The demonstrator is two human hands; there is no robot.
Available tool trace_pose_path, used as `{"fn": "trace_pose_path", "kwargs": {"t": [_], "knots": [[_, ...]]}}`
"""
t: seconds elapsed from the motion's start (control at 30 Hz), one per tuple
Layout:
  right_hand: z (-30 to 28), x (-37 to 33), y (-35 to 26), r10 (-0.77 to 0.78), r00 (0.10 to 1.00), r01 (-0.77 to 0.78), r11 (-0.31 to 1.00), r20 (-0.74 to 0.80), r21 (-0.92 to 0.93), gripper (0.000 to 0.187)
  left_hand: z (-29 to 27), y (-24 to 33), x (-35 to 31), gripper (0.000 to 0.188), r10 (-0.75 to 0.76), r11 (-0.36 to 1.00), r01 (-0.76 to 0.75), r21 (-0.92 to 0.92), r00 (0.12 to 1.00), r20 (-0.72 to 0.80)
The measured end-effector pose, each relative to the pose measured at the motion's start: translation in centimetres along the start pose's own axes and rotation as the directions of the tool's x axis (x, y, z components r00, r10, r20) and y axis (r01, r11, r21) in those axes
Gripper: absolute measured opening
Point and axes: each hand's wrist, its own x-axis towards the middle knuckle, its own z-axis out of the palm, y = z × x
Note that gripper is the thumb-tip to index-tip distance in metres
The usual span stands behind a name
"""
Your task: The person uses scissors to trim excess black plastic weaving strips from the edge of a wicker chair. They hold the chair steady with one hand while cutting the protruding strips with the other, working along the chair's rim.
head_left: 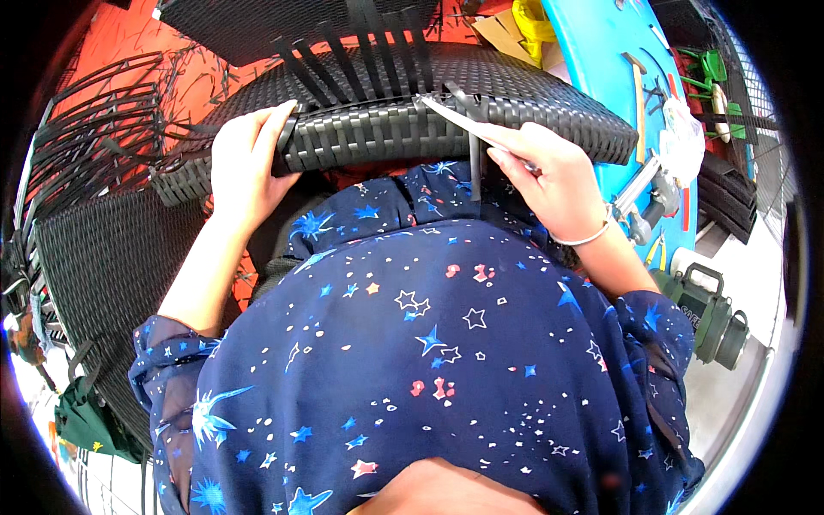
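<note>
A black woven panel of flat plastic strips [369, 137] lies across my lap, its thick edge facing me. Several loose strips [378, 60] stand up from its top along the edge. My left hand [245, 154] is closed on that edge at the left, thumb along the top. My right hand [549, 167] is closed round a slim, flat silver tool [455, 118]; its handle is hidden in the fingers, and its tip touches the weave by the upper rim. One loose strip end [475, 167] hangs down beside the tool.
On the right, a blue table [592, 51] carries a wooden-handled hammer [639, 99] and a clear plastic bag [684, 142]. A dark green canister-like device [708, 313] stands below. More woven black furniture [112, 257] is at the left; strip scraps litter the red floor [206, 73].
</note>
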Motion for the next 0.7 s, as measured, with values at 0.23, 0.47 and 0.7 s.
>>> {"fn": "trace_pose_path", "kwargs": {"t": [0.23, 0.47, 0.7], "knots": [[0.1, -1.1, 0.3, 0.038, 0.998, -0.029, 0.983, -0.046, 0.181, 0.031, -2.4, 2.7, 1.0, 0.093, -0.056, 0.984, 0.025, -0.175, 0.984, -0.171], [-5.0, 1.2, 0.1, -0.057, 0.991, 0.1, 0.911, 0.118, -0.399, 0.026, -2.3, 6.0, 4.3, 0.034, 0.132, 0.969, -0.158, -0.189, 0.98, -0.146], [-5.4, 4.6, 0.5, -0.32, 0.928, 0.373, 0.798, 0.192, -0.474, 0.027, -0.1, 7.9, 7.6, 0.033, 0.086, 0.981, -0.095, -0.169, 0.995, -0.06]]}}
